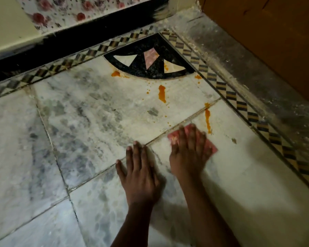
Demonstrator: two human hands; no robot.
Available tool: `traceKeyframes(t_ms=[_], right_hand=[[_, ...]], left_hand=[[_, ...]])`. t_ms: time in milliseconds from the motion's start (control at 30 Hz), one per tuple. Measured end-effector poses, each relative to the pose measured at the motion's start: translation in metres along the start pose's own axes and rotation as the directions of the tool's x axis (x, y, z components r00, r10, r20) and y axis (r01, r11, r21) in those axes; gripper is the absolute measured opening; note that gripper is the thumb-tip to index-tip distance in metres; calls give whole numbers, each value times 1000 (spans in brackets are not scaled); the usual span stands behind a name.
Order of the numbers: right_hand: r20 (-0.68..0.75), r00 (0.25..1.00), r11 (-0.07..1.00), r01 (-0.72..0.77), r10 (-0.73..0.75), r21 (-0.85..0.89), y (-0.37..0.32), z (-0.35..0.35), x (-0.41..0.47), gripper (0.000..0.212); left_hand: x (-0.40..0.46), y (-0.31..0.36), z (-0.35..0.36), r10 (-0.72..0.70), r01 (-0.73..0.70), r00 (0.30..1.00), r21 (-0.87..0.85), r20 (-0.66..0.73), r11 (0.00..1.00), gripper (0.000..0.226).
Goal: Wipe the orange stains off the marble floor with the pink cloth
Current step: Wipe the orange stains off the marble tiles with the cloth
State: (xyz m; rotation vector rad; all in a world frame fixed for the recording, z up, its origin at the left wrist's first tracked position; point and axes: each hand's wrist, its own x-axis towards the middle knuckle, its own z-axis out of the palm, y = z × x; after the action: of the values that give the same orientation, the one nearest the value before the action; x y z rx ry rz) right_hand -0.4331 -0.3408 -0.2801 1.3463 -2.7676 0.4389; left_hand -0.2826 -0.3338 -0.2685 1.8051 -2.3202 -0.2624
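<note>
Here the right hand point(189, 150) lies flat on the pink cloth point(211, 147), fingers spread and nearly straight, so its grip is a downward press rather than a clench; that suits wiping, since a flat palm spreads weight over the whole pad. The cloth shows only as a fringe beyond the fingertips and along the hand's outer edge, lying on the marble floor point(78, 122) right by a tile joint.

The left hand point(139, 168) sits just beside the right, palm down on bare marble, its grip released and holding nothing. It looks to be a brace, taking the person's weight as they lean toward the corner.

The orange stains have not been cleared. The nearest streak point(207, 120) runs just ahead of the cloth, slightly to its outer side. A thicker blot point(162, 93) lies farther ahead, with small specks near it. Another smear point(116, 73) sits well ahead, against the curved edge of the black inlay point(146, 57), and a small spot point(198, 76) lies by the patterned border point(227, 93). Judging by this, the wipe starts with the closest streak and must work outward toward the inlay.
</note>
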Motion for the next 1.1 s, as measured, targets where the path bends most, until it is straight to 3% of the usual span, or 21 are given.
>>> traceKeyframes(t_ms=[67, 100, 167, 233, 300, 400, 467, 500, 567, 633, 700, 733, 800, 867, 933, 1000, 1100], right_hand=[[80, 990, 993, 114, -113, -8, -20, 10, 26, 62], [110, 962, 967, 255, -251, -28, -20, 8, 30, 62], [132, 834, 835, 547, -536, -61, 6, -5, 16, 65], [207, 749, 754, 654, -630, -69, 35, -25, -4, 68], [206, 822, 830, 553, -530, -69, 53, -32, -3, 66], [87, 984, 982, 162, -154, -101, 21, -6, 31, 63], [44, 998, 998, -32, 34, -48, -21, 13, 60, 65], [66, 998, 999, -24, 26, -23, -40, 19, 70, 66], [77, 982, 985, 175, -173, -13, -56, 23, 69, 62], [74, 889, 891, 454, -452, -8, -43, 15, 50, 58], [146, 795, 802, 597, -588, -17, -5, -2, 16, 61], [184, 797, 807, 590, -576, -29, 19, -12, 1, 63], [167, 882, 890, 453, -440, -50, 54, -22, 0, 62], [105, 982, 982, 167, -158, -84, 55, -14, 28, 63], [106, 994, 998, -37, 42, -51, 28, -1, 64, 68], [138, 990, 1000, 15, -13, -14, 1, 6, 76, 69], [123, 930, 937, 349, -346, -6, 17, -10, 34, 63]], left_hand=[[2, -1, 0, 7, -7, 1000, -13, 16, 1000, 79], [5, -1, -3, 2, -1, 1000, -25, 21, 1000, 81], [1, 1, -5, 11, -10, 999, -33, 34, 999, 82], [4, -1, -8, 0, 5, 998, -70, 65, 998, 82], [4, 0, -9, -10, 16, 997, -80, 75, 997, 80], [3, 1, -6, 6, -1, 998, -70, 64, 998, 80], [2, 0, -6, 6, -2, 997, -52, 71, 999, 82], [2, -1, -5, 1, 2, 997, -41, 74, 999, 83], [2, 0, -6, -7, 10, 997, -35, 76, 999, 84], [3, 1, -6, -7, 10, 998, -41, 67, 999, 79], [3, 0, -5, -8, 11, 998, -39, 62, 999, 75], [2, 0, -4, -6, 9, 998, -37, 68, 999, 75], [0, -1, -5, -14, 16, 998, -34, 66, 999, 75], [2, 0, -3, -22, 24, 999, -37, 48, 999, 74], [3, 2, -2, -22, 24, 999, -33, 35, 999, 73], [2, 1, -3, -26, 27, 999, -29, 27, 999, 74], [1, 0, -4, -4, 5, 1000, -46, 25, 999, 77]])
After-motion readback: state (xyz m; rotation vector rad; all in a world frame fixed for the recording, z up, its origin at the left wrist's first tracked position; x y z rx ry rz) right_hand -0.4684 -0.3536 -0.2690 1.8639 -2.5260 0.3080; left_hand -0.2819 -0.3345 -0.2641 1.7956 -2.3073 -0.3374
